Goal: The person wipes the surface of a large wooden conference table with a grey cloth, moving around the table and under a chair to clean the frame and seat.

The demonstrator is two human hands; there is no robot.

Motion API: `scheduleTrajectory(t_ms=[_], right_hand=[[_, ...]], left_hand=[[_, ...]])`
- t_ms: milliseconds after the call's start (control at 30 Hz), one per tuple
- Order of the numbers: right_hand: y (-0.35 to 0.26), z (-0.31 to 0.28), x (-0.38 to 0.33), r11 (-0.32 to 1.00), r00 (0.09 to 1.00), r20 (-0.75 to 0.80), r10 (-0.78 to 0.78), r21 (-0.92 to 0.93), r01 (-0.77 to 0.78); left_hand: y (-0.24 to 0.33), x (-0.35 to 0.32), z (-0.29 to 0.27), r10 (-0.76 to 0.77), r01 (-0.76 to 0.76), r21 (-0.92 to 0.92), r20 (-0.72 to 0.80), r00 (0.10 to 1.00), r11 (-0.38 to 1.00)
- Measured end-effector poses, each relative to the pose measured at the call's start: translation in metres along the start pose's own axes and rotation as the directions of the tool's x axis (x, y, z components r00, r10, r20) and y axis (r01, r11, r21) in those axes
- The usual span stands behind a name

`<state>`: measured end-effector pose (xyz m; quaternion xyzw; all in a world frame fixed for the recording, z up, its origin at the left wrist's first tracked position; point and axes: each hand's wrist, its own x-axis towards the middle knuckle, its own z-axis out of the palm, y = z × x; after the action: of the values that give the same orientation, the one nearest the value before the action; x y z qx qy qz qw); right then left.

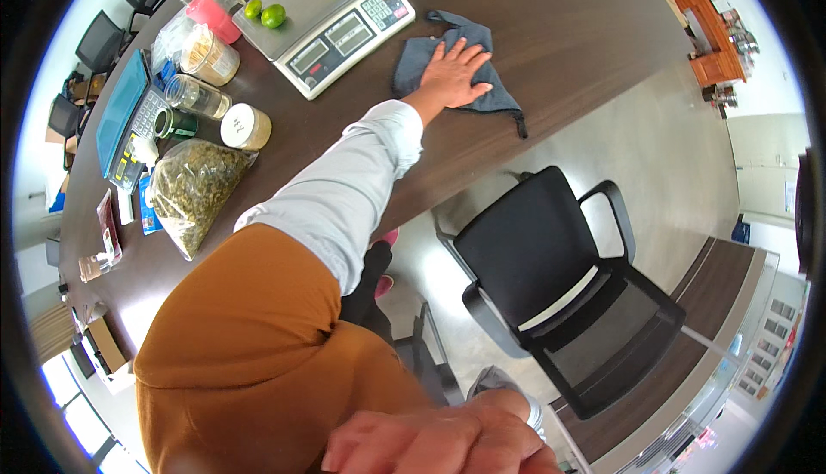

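A dark grey cloth (417,63) lies crumpled on the brown tabletop, one looped corner hanging toward the near edge. My left hand (453,76) rests flat on it, fingers spread and thumb out to the right. Just left of the cloth stands a white weighing scale (353,37) with a metal pan. Several green limes (274,15) sit on that pan in two groups. Low in the view and close up is my right hand (447,444), knuckles bent. Its fingertips are blurred or cut off by the lower edge, so any hold is hidden.
Left on the table are a bag of dried herbs (196,186), a lidded jar (246,126), a glass jar (198,95), a tub of sticks (210,55), a pink bottle (212,16) and a calculator (138,113). A black chair (538,242) stands beyond the near edge.
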<state>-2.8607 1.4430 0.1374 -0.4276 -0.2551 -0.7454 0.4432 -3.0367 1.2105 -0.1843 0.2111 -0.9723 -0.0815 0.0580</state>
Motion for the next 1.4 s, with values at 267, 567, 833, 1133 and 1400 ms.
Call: scheduleTrajectory(t_ms=[267,567,833,1133,1400], right_hand=[[-0.048,-0.024,-0.031,0.875,0.971,-0.212,0.114,-0.441,-0.199],[-0.053,0.028,-0.046,0.755,0.85,-0.473,-0.231,-0.638,-0.15],[-0.085,0.092,-0.035,0.701,0.864,-0.364,-0.347,-0.713,-0.019],[-0.371,0.198,-0.196,-0.751,0.68,-0.321,-0.66,0.299,-0.588],[-0.486,0.301,-0.424,-0.126,0.113,-0.058,-0.992,0.573,-0.81]], left_hand=[[0.042,0.032,0.013,0.154,-0.154,-0.059,-0.005,0.988,0.986],[0.043,-0.138,-0.017,0.332,-0.329,-0.31,-0.043,0.942,0.892],[0.027,-0.311,-0.055,0.044,-0.025,-0.082,0.233,0.971,0.996],[0.1,-0.185,-0.005,0.032,-0.032,0.077,0.002,0.999,0.997],[0.152,-0.112,0.016,0.014,-0.034,0.206,0.1,0.995,0.978]])
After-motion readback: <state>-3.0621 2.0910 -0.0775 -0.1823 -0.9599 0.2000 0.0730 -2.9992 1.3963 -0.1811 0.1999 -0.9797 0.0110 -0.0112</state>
